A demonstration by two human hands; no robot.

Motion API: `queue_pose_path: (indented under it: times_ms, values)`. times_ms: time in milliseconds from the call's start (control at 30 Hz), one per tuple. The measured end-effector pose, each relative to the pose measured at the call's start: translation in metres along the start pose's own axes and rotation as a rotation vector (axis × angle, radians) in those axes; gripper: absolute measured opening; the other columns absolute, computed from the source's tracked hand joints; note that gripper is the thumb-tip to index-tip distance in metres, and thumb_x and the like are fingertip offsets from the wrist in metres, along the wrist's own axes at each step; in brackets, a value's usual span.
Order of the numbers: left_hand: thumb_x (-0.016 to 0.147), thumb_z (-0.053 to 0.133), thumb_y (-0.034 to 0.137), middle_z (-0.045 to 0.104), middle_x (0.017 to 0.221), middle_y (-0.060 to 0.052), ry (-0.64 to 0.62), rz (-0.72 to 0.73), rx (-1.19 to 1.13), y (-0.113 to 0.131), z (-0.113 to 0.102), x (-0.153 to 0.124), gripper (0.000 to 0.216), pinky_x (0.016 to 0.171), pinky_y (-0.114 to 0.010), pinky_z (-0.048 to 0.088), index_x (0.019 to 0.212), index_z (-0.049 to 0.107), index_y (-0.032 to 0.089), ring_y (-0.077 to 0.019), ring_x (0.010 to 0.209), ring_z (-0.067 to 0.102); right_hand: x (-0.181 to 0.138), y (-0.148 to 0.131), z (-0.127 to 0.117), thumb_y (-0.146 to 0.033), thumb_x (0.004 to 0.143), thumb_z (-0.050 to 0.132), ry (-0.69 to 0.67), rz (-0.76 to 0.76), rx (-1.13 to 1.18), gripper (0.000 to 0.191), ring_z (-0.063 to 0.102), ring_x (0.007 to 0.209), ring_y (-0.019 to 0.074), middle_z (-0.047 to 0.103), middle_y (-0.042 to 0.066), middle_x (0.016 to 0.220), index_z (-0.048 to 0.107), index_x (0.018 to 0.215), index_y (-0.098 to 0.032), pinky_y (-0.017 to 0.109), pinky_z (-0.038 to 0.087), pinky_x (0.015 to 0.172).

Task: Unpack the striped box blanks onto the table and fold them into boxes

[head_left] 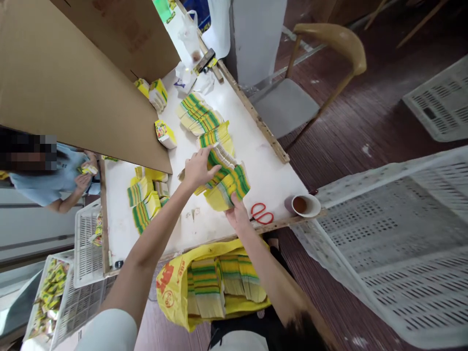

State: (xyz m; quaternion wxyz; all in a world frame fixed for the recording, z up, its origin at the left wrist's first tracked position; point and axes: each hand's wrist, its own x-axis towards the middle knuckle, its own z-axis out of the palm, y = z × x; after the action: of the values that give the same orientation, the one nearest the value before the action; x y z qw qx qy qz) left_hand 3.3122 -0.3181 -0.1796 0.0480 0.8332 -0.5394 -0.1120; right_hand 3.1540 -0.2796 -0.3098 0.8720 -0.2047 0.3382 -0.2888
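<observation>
My right hand (238,213) grips the near end of a fanned stack of flat yellow-and-green cartons (230,187), thumb on top and fingers underneath. My left hand (199,168) lies over cartons just left of that stack, its thumb stretched out and its fingers apart. More flat cartons (199,114) lie in an overlapping row beyond my hands. Red-handled scissors (262,213) lie right of my right hand. Below the table edge, a yellow bag (175,292) on my lap holds several bundles of flat cartons (206,287).
A paper cup (312,206) with brown liquid stands at the table's right corner. A large cardboard box (84,87) rises at the left, near folded cartons (146,197). Across the table sits another person (54,180). White crates (395,239) and a chair (292,102) stand around.
</observation>
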Motion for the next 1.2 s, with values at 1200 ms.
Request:
queue_pose_path:
  times_ms: [1200]
  values:
    - [0.081, 0.068, 0.025, 0.065, 0.099, -0.005, -0.485, -0.750, -0.867, 0.017, 0.168, -0.376, 0.025, 0.082, -0.032, 0.053, 0.105, 0.064, 0.020, -0.0172, 0.085, 0.064, -0.164, 0.072, -0.101, -0.029, 0.087, 0.059, -0.452, 0.689, -1.334, 0.028, 0.069, 0.098, 0.0246, 0.073, 0.013, 0.106, 0.065, 0.110, -0.015, 0.037, 0.051, 0.088]
